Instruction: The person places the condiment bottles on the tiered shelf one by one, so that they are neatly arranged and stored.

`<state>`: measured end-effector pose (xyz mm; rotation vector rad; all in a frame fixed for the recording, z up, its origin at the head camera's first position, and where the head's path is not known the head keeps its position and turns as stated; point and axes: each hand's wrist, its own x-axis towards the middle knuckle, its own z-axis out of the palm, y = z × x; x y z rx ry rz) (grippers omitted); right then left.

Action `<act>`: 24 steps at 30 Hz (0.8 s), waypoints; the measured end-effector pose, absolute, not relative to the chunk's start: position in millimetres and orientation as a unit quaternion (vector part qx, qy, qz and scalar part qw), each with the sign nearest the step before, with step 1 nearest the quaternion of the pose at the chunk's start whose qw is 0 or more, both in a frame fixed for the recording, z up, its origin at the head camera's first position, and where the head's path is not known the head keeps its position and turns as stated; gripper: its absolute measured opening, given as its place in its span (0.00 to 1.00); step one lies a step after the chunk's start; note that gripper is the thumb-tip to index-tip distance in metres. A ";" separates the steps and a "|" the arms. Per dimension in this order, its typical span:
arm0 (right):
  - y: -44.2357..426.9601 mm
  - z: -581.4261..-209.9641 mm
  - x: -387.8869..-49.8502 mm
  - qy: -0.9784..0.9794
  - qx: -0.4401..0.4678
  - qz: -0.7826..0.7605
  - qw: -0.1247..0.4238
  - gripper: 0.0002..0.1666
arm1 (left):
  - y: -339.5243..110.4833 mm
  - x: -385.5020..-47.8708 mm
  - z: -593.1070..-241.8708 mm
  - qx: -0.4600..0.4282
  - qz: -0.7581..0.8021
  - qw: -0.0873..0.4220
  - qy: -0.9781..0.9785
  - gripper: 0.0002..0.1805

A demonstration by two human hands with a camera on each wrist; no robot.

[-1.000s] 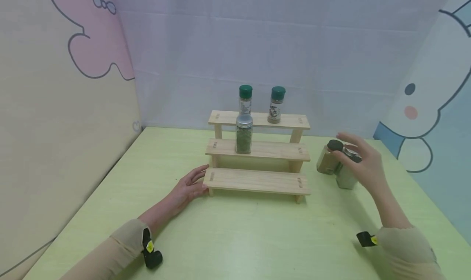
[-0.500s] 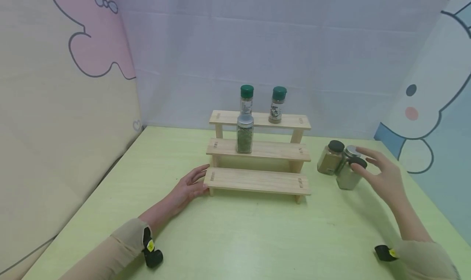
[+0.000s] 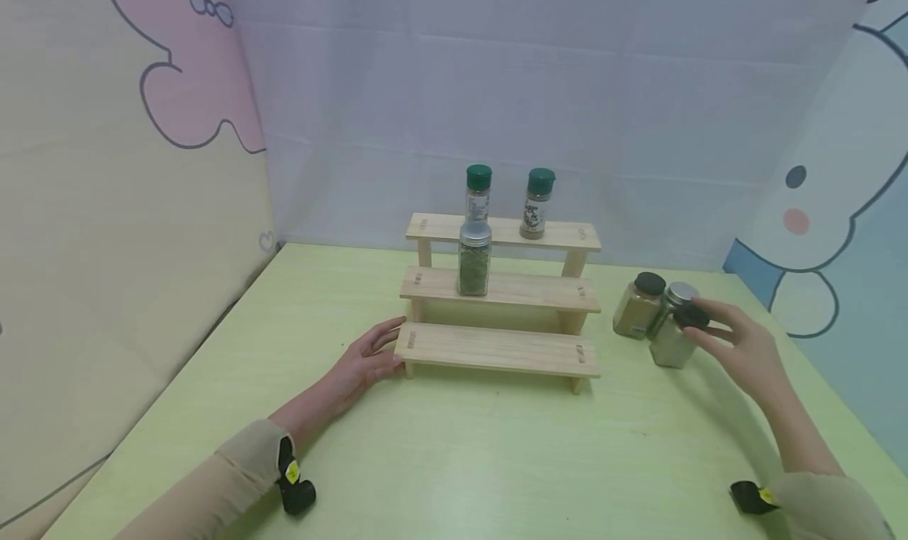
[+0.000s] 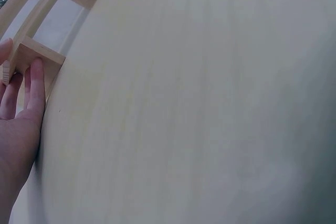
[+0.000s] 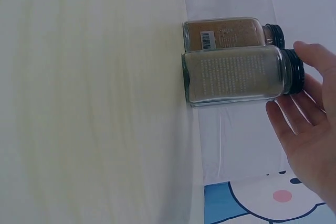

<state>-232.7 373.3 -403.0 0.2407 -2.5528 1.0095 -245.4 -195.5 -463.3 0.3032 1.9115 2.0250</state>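
Observation:
A three-step wooden rack [image 3: 496, 348] stands mid-table. My left hand [image 3: 365, 366] holds the left end of its lowest step, thumb at the front and fingers behind; in the left wrist view the fingers [image 4: 35, 85] lie against the end leg. My right hand [image 3: 745, 351] grips the black lid of a glass spice jar [image 3: 672, 345] with pale contents. That jar stands upright on the table in the right wrist view, thumb and fingers about its lid. Beside it are a brown-filled jar [image 3: 637, 310] with a black lid and a silver-capped jar [image 3: 682, 292], partly hidden.
On the rack's middle step sits a silver-capped jar of green herbs [image 3: 474, 268]. Two green-capped shakers, one on the left [image 3: 478, 189] and one on the right [image 3: 536, 209], stand on the top step. Cloth walls [image 3: 511, 106] enclose the yellowish table [image 3: 482, 461].
My right hand has moved right and down from above the brown jar to the front jar, and its fingers have closed about the black lid. My left hand stays on the rack.

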 end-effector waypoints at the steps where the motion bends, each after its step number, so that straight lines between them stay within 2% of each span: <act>1: 375.0 -403.6 -233.6 -0.910 0.083 0.360 0.187 0.34 | -195.4 -245.3 -463.2 0.107 0.713 0.170 0.672 0.38; 18: 379.7 -402.1 -241.8 -0.918 0.101 0.362 0.126 0.34 | -194.9 -245.4 -463.4 0.114 0.708 0.165 0.677 0.38; 24: 376.7 -396.0 -243.0 -0.930 0.084 0.334 0.128 0.34 | -194.9 -243.8 -463.0 0.111 0.708 0.165 0.677 0.38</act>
